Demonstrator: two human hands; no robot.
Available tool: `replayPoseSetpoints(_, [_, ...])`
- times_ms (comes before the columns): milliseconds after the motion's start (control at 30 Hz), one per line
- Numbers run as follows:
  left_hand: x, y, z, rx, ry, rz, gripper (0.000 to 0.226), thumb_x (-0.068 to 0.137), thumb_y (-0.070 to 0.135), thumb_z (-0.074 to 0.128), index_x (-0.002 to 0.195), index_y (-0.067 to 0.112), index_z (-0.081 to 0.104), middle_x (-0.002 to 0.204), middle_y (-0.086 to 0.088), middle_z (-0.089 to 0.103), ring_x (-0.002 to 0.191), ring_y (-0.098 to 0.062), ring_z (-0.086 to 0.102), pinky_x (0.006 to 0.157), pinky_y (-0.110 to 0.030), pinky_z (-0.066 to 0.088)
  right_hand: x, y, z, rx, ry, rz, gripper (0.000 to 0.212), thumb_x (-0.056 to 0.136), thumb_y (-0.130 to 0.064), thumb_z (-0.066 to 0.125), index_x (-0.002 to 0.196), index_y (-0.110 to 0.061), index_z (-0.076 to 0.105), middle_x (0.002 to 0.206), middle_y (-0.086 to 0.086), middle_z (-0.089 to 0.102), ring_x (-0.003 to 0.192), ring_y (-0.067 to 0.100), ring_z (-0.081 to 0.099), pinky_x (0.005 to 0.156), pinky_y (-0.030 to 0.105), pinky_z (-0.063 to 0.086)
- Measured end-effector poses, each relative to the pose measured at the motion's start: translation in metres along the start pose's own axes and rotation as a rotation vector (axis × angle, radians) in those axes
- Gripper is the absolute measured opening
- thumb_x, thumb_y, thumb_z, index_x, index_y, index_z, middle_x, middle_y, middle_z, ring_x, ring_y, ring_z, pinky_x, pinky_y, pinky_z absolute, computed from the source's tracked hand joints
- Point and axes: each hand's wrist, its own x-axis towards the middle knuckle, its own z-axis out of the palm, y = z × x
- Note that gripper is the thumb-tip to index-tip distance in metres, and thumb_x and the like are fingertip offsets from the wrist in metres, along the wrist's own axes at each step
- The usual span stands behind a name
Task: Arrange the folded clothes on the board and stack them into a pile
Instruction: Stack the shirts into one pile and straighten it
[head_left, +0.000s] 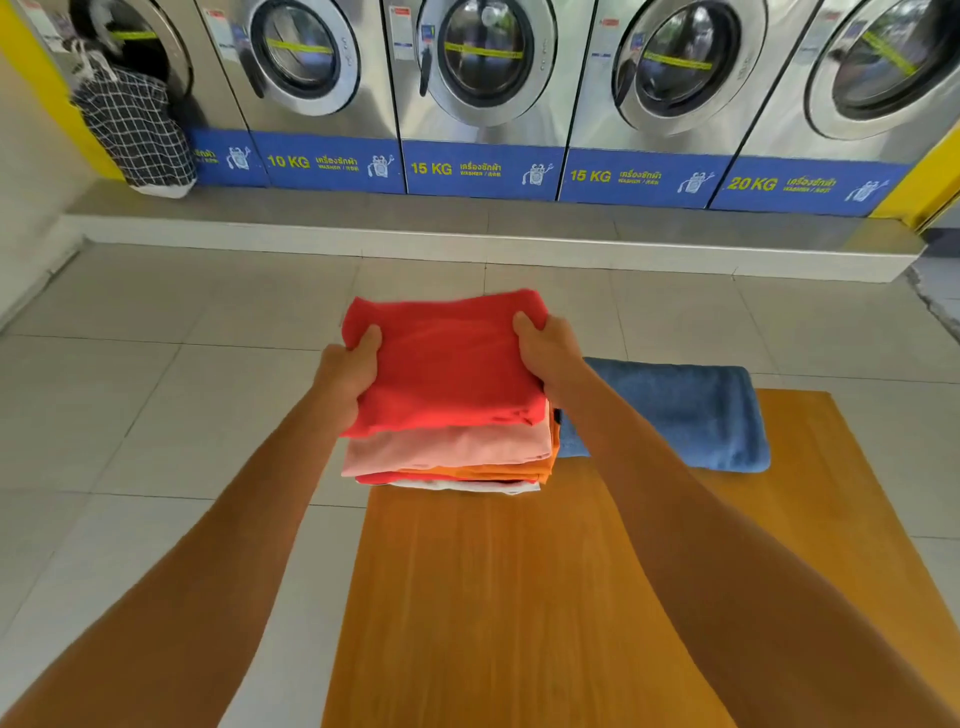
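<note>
A folded red cloth (447, 358) is gripped at its two sides by my left hand (347, 369) and my right hand (545, 345). It sits on top of, or just above, a pile of folded clothes (447, 462): pink, orange, red and white layers. The pile rests at the far left corner of an orange wooden board (519, 597). A folded blue towel (691, 410) lies on the board's far right part, touching the pile's right side. My right forearm hides the towel's left end.
A row of front-loading washing machines (483, 93) stands on a raised grey step (467, 234) beyond the tiled floor. A black-and-white checked laundry bag (135, 130) hangs at the leftmost machine. A yellow wall edge (930, 176) is at far right.
</note>
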Motion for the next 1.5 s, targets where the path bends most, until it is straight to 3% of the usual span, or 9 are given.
replayPoseSetpoints(300, [0.025, -0.029, 0.018, 0.166, 0.006, 0.006, 0.072, 0.091, 0.059, 0.047, 0.135, 0.002, 0.047, 0.133, -0.018, 0.054, 0.119, -0.037, 0.053, 0.093, -0.040, 0.040, 0.010, 0.037, -0.002, 0.050, 0.043, 0.101, 0.035, 0.098, -0.034, 0.054, 0.117, -0.006, 0.061, 0.104, 0.010, 0.065, 0.097, 0.028, 0.062, 0.085, 0.041, 0.053])
replayPoseSetpoints(500, [0.024, -0.051, 0.023, 0.292, -0.012, 0.061, 0.068, 0.094, 0.060, 0.039, 0.126, 0.001, 0.053, 0.120, -0.019, 0.061, 0.092, -0.027, 0.052, 0.080, -0.037, 0.040, 0.006, 0.056, 0.006, 0.047, 0.069, 0.131, 0.019, 0.098, -0.033, 0.054, 0.090, -0.017, 0.061, 0.085, 0.002, 0.063, 0.086, 0.025, 0.061, 0.077, 0.038, 0.051])
replayPoseSetpoints(600, [0.021, -0.045, 0.025, 0.331, 0.016, 0.044, 0.065, 0.095, 0.056, 0.040, 0.128, 0.000, 0.049, 0.120, -0.018, 0.059, 0.096, -0.030, 0.054, 0.078, -0.037, 0.039, 0.004, 0.046, 0.001, -0.026, 0.095, 0.135, 0.027, 0.096, -0.035, 0.056, 0.106, -0.010, 0.062, 0.091, 0.004, 0.064, 0.087, 0.025, 0.060, 0.073, 0.035, 0.047])
replayPoseSetpoints(700, [0.013, -0.041, 0.022, 0.396, 0.200, 0.174, 0.061, 0.096, 0.047, 0.046, 0.137, 0.002, 0.036, 0.133, -0.019, 0.045, 0.119, -0.036, 0.049, 0.089, -0.043, 0.042, -0.005, 0.038, -0.002, -0.253, 0.297, -0.054, 0.034, 0.096, -0.033, 0.053, 0.122, -0.012, 0.048, 0.100, 0.001, 0.063, 0.090, 0.025, 0.061, 0.072, 0.039, 0.051])
replayPoseSetpoints(800, [0.004, -0.038, 0.023, 0.463, 0.426, 0.567, 0.044, 0.098, 0.034, 0.044, 0.135, 0.010, 0.041, 0.139, -0.014, 0.042, 0.127, -0.031, 0.042, 0.102, -0.048, 0.035, -0.014, 0.034, 0.003, -0.380, 0.414, -0.405, 0.035, 0.098, -0.032, 0.049, 0.131, -0.019, 0.047, 0.128, 0.003, 0.061, 0.117, 0.027, 0.057, 0.087, 0.048, 0.054])
replayPoseSetpoints(900, [0.004, -0.041, 0.041, 0.618, 0.309, 0.894, 0.041, 0.101, 0.031, 0.032, 0.134, 0.015, 0.049, 0.145, -0.008, 0.045, 0.136, -0.026, 0.040, 0.110, -0.047, 0.030, -0.016, 0.036, 0.023, -0.680, 0.256, -0.614, 0.045, 0.102, -0.040, 0.038, 0.143, -0.026, 0.048, 0.159, 0.001, 0.038, 0.148, 0.027, 0.028, 0.117, 0.051, 0.028])
replayPoseSetpoints(1033, [0.012, -0.061, 0.063, 0.815, 0.046, 0.829, 0.054, 0.101, 0.045, 0.016, 0.151, 0.027, 0.027, 0.163, -0.002, 0.014, 0.151, -0.020, 0.006, 0.121, -0.048, 0.005, -0.012, 0.058, 0.035, -0.937, 0.048, -0.539, 0.055, 0.105, -0.048, 0.019, 0.158, -0.032, 0.022, 0.168, -0.005, 0.010, 0.155, 0.021, 0.001, 0.123, 0.054, 0.001])
replayPoseSetpoints(1367, [0.026, -0.049, 0.062, 1.015, -0.070, 0.572, 0.057, 0.098, 0.055, 0.013, 0.152, 0.042, -0.001, 0.163, 0.003, -0.011, 0.149, -0.032, -0.011, 0.111, -0.067, -0.005, -0.001, 0.051, 0.025, -1.018, -0.079, -0.431, 0.060, 0.101, -0.058, 0.019, 0.158, -0.040, 0.011, 0.169, -0.003, 0.000, 0.155, 0.023, -0.005, 0.120, 0.062, 0.000])
replayPoseSetpoints(1500, [0.025, -0.023, 0.070, 1.034, 0.008, 0.784, 0.057, 0.100, 0.035, 0.029, 0.153, 0.017, 0.019, 0.163, -0.009, 0.011, 0.151, -0.027, 0.000, 0.115, -0.063, -0.003, -0.015, 0.041, 0.012, -0.936, -0.059, -0.478, 0.059, 0.099, -0.051, 0.038, 0.155, -0.036, 0.027, 0.167, 0.005, 0.014, 0.154, 0.028, 0.009, 0.120, 0.059, 0.017])
